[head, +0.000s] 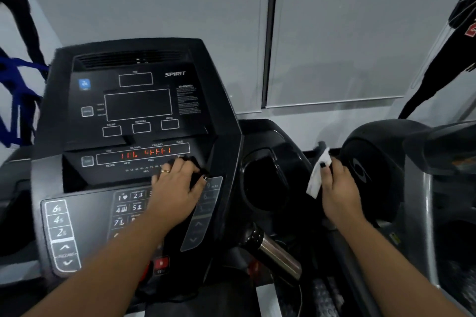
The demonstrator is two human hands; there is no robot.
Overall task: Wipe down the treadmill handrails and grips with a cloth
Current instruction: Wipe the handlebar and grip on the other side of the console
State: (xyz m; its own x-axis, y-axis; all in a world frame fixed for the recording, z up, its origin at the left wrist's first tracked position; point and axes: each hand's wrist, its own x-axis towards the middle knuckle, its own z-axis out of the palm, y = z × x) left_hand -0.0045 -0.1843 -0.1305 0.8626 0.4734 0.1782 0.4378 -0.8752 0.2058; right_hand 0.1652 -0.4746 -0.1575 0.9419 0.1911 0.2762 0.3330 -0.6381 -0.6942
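The console [134, 110] stands centre-left, before the wall [334, 33]. The left hand [175, 188] rests on the console's lower right part, partly over the keypad [127, 204]. A cup holder [265, 177] lies right of the console, with a grip [279, 256] below it. Farther right, the right hand [334, 188] holds a cloth [317, 180] just beside a second machine [373, 170].

One wide-angle view comes from the person's head. It looks forward and down along both forearms onto the treadmill console [134, 110], which fills the left half at close range. The left hand [175, 188] and right hand [334, 188] lie near mid-frame. The grey wall [334, 33] closes the top, and straight lines bow towards the frame's edges.
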